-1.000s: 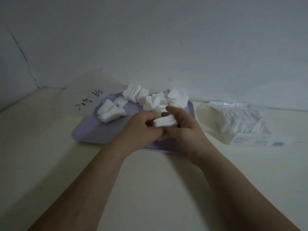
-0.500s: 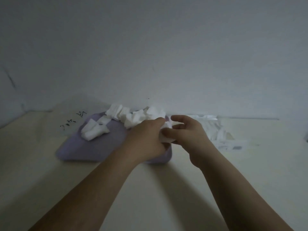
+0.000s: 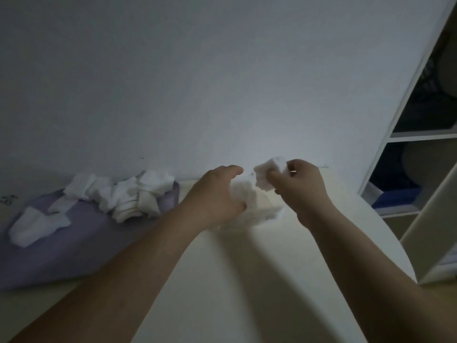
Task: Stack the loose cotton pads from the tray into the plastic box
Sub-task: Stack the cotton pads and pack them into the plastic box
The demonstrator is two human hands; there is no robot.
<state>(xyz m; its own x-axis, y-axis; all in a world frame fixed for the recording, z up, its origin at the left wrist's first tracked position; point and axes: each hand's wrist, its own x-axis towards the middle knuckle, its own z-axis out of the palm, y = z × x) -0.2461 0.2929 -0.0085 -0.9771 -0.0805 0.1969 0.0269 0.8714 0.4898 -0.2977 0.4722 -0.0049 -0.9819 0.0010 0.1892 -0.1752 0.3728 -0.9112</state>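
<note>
Now your right hand (image 3: 301,191) has carried pinched wad of cotton pads (image 3: 270,175) off tray (image 3: 74,248) to above plastic box (image 3: 262,210) at table's (image 3: 247,280) far edge. Left hand (image 3: 217,196) covers box, grip unclear. Many loose pads (image 3: 128,194) remain on tray.

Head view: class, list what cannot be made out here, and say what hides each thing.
All in the head view:
1. The plastic box: the left hand covers most of it, so its fill level is hidden.
2. The cotton pads pinched by the right hand: blurred, count unreadable.
3. The handwriting: cut off by the left edge.
4. The shelf: contents dark and blurred.
</note>
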